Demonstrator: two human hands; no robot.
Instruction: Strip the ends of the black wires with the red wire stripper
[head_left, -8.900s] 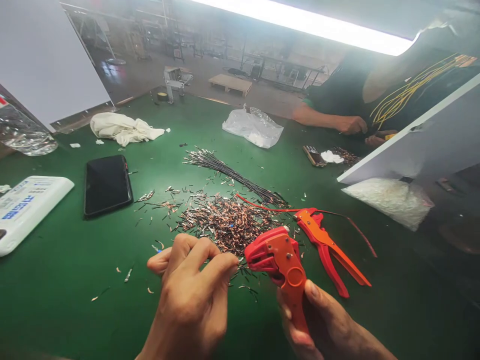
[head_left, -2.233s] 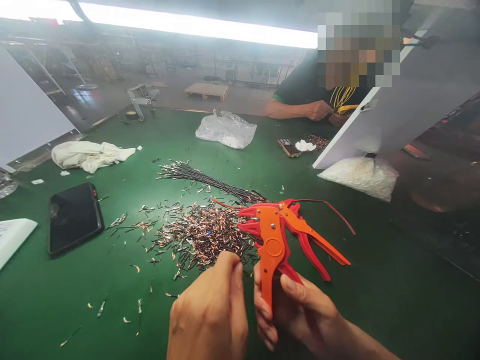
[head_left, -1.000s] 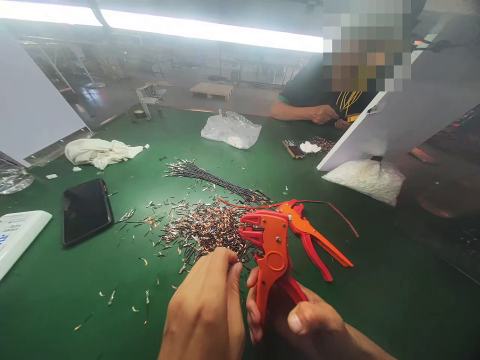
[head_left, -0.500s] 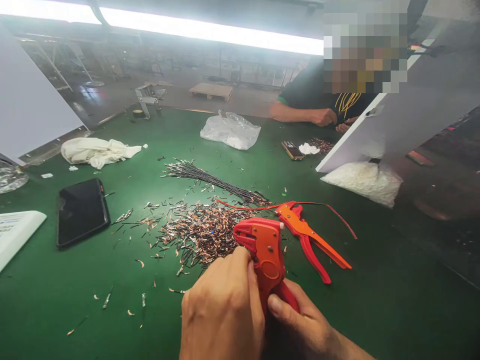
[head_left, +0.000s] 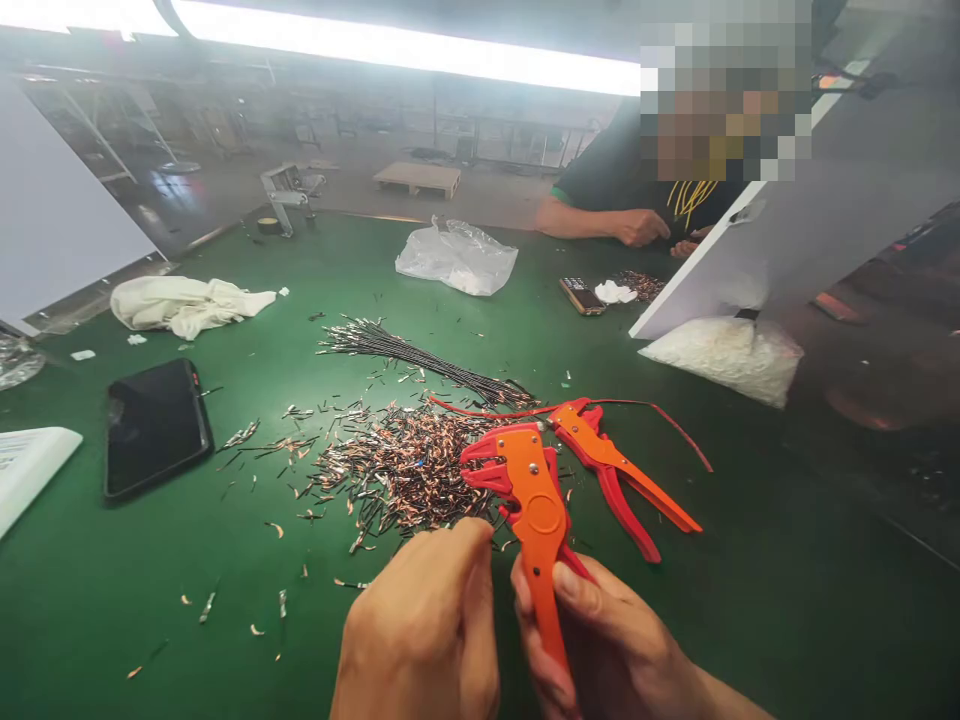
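Observation:
My right hand [head_left: 600, 620] is wrapped round the handles of an orange and red wire stripper [head_left: 541, 510], whose jaws point left. Just left of the tool, my left hand [head_left: 420, 620] is closed in a pinch; anything between its fingertips is hidden from me. Beyond both hands lies a heap of wire offcuts [head_left: 405, 460] with black insulation, bare copper and metal ends. A bundle of black wires [head_left: 427, 360] with metal tips lies behind the heap. A second wire stripper [head_left: 611, 460] rests on the table to the right, beside a thin red strip [head_left: 675, 428].
A black phone [head_left: 157, 428] and a white cloth [head_left: 187, 303] lie at the left. Further back are a clear plastic bag [head_left: 457, 258] and a keypad phone [head_left: 582, 296]. A full white bag [head_left: 731, 358] sits by a slanted panel [head_left: 780, 230]. Another person's hand [head_left: 641, 227] is across the table.
My left hand has drawn down and left, away from the wire stripper. The tool's handles now spread more upright in my right hand, and its jaws have shifted slightly left.

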